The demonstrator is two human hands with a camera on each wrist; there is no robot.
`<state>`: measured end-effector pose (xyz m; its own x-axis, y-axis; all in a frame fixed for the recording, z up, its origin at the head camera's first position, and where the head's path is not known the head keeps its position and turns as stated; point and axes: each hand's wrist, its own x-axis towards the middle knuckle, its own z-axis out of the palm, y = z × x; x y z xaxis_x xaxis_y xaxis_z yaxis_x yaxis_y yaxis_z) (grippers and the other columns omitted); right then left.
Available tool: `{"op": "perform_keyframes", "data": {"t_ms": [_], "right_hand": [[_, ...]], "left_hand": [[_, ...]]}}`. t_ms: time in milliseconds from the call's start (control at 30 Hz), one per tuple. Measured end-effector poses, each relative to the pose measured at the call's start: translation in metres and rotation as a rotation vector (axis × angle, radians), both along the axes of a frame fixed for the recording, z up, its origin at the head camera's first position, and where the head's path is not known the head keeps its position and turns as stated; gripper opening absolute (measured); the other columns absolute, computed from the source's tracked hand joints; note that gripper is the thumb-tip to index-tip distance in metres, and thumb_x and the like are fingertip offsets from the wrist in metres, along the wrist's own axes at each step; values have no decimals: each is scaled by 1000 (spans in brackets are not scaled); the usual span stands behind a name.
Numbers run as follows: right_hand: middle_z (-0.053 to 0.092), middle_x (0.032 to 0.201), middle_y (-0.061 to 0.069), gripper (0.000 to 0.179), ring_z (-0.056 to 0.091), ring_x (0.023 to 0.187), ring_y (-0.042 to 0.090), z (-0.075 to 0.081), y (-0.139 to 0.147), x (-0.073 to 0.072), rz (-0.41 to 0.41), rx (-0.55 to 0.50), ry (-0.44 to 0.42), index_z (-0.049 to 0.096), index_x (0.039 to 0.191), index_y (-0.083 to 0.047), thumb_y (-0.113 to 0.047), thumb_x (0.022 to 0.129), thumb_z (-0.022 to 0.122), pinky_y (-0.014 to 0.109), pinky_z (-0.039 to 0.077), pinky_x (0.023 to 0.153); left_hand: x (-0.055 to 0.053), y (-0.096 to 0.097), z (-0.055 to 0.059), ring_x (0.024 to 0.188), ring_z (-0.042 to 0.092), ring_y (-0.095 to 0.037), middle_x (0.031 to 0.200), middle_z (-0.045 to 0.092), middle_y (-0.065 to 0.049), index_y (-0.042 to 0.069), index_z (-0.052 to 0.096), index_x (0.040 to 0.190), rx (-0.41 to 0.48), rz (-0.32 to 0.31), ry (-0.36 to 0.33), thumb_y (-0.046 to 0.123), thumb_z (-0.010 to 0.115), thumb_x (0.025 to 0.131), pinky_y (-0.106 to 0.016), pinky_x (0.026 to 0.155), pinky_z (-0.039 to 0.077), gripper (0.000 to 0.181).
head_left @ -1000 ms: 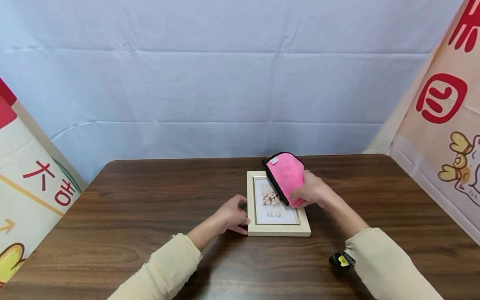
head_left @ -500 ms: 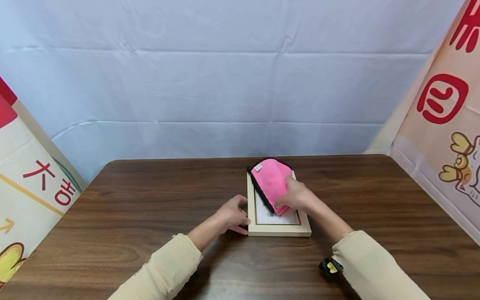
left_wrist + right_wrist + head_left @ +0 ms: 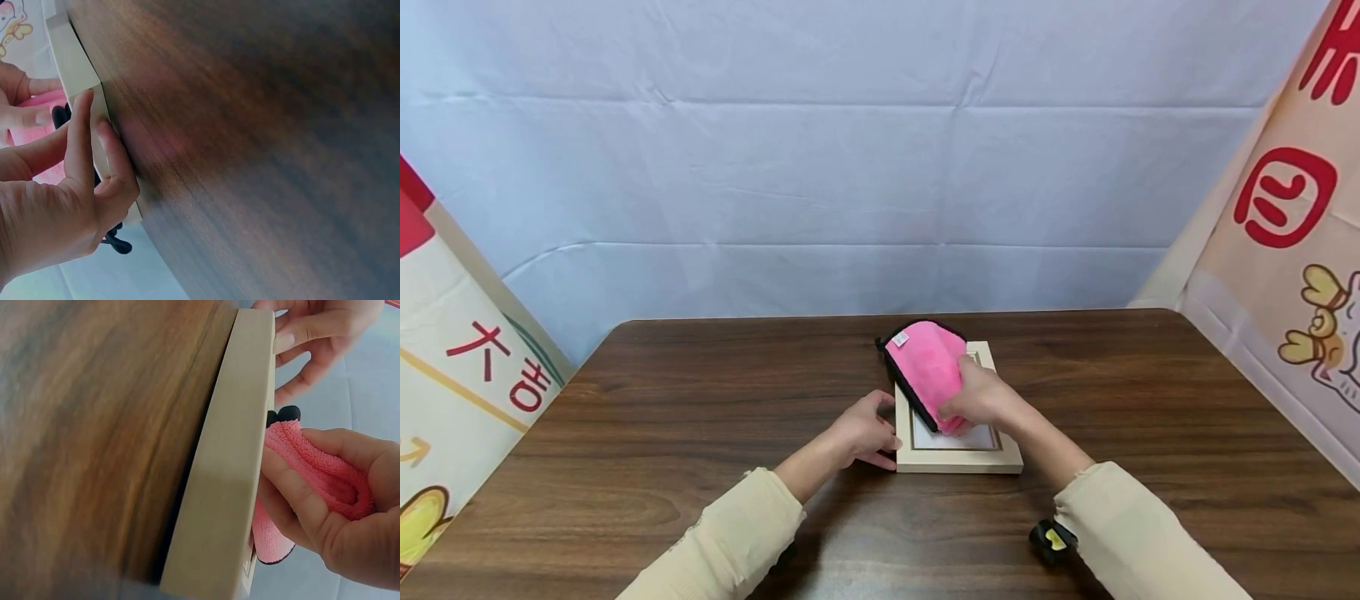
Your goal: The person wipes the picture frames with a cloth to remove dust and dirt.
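Note:
My right hand [image 3: 981, 396] grips a folded pink plush cleaning cloth [image 3: 925, 358] with black edging and a small white label. The cloth lies over the picture frame [image 3: 951, 462] and hides most of its picture, overhanging its left side. In the right wrist view, the cloth [image 3: 325, 472] is bunched between thumb and fingers. My left hand [image 3: 861, 429] rests against the frame's left side. The left wrist view shows its fingers [image 3: 80, 134] fairly straight along the cream side of the frame. The frame lies flat on the dark wooden table.
The brown table [image 3: 715, 392] extends around the frame on all sides. A pale cloth backdrop [image 3: 820, 167] hangs behind it, with printed banners at the left [image 3: 475, 400] and right [image 3: 1285, 275]. A black strap with a yellow patch [image 3: 1052, 540] sits at my right cuff.
My right hand has slid the pink cleaning cloth leftward and slightly nearer across the frame, uncovering its upper right corner. The left hand and the frame have stayed in place.

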<state>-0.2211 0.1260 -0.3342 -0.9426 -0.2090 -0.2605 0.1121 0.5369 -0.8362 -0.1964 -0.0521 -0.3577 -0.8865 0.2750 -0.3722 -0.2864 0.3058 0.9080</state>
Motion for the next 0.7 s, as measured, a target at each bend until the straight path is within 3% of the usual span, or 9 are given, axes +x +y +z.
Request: {"op": "perform_keyframes", "data": {"t_ms": [300,700], "right_hand": [[50,92,26,65,63,57,26,4,19,-5,-31,24,17,28,121,11,9,66,64,37,58,54],[49,93,29,72,64,60,29,8,36,-6,-61,-28,-33,22,125,11,10,67,65,39,58,56]], "left_hand": [[0,0,0,65,50,-19,80,45,-12,-2,34,130,-3,-4,5,-19,54,78,-36,57,58,59],[0,0,0,65,51,-19,81,45,-13,-2,35,129,3,4,1,-20,54,77,-36,57,58,58]]}}
